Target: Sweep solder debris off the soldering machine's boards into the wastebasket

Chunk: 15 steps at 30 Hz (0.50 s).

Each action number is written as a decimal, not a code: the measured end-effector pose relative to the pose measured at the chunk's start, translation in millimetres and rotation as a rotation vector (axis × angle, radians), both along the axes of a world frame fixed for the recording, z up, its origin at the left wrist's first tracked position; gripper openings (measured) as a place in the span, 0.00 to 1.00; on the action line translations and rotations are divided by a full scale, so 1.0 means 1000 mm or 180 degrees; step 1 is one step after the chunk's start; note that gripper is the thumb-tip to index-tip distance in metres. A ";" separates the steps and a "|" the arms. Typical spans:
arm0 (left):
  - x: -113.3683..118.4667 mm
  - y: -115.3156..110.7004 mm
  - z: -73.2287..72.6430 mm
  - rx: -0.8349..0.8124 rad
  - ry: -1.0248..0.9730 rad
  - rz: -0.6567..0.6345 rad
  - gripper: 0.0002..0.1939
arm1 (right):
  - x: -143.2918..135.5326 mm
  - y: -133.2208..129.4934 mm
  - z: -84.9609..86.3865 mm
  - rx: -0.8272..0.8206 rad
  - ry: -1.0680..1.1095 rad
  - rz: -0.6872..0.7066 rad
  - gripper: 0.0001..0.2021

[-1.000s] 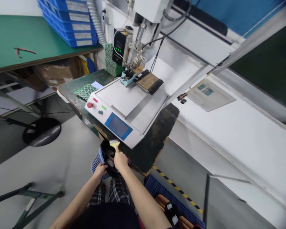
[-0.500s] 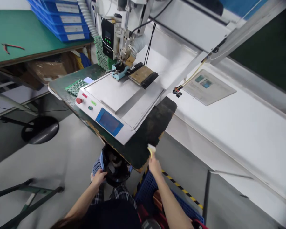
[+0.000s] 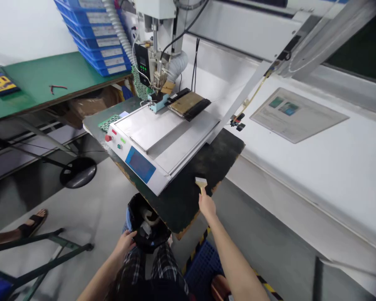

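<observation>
My right hand point(image 3: 207, 205) is closed around the handle of a flat brush point(image 3: 201, 182) with pale bristles. The brush is over the dark green table top point(image 3: 188, 196), near its right edge; whether the bristles touch it I cannot tell. My left hand point(image 3: 125, 242) grips the rim of a waste basket point(image 3: 148, 247) lined with a black bag. The basket stands below the table's front edge, in front of my knees, and crumpled scraps lie inside. Beside the brush is a white bench machine point(image 3: 161, 186) with a blue-framed screen.
A black stool seat point(image 3: 78, 172) stands at left, near a person's sandalled foot point(image 3: 34, 221). Stacked blue trays point(image 3: 113, 54) and red-handled pliers point(image 3: 58, 88) lie on another green table point(image 3: 34, 75). A blue crate point(image 3: 203, 261) is on the floor below my right arm.
My right hand has moved the brush forward, farther over the table top. My left hand stays on the basket, which now shows more of its inside. The camera view has shifted left.
</observation>
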<state>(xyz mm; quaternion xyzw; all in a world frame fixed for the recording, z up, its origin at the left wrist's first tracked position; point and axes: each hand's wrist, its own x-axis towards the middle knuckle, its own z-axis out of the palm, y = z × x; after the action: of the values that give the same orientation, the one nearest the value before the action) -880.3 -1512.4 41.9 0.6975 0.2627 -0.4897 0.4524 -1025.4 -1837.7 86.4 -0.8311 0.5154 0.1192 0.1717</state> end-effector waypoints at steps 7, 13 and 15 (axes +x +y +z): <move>-0.019 -0.006 0.013 -0.0008 -0.0189 0.0208 0.04 | 0.015 0.109 -0.023 0.0061 0.0112 0.1480 0.28; -0.027 -0.008 0.017 0.0044 -0.0196 0.0327 0.05 | -0.021 0.138 -0.005 0.0456 -0.0314 0.1576 0.24; -0.030 -0.006 0.019 0.0040 -0.0155 0.0361 0.05 | -0.028 0.075 0.001 0.0140 -0.0283 0.0949 0.24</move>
<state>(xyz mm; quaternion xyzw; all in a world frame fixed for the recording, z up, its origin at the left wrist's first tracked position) -910.6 -1518.3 60.7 0.6960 0.2939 -0.4444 0.4813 -1053.4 -1762.5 87.8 -0.8989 0.3755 0.1176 0.1930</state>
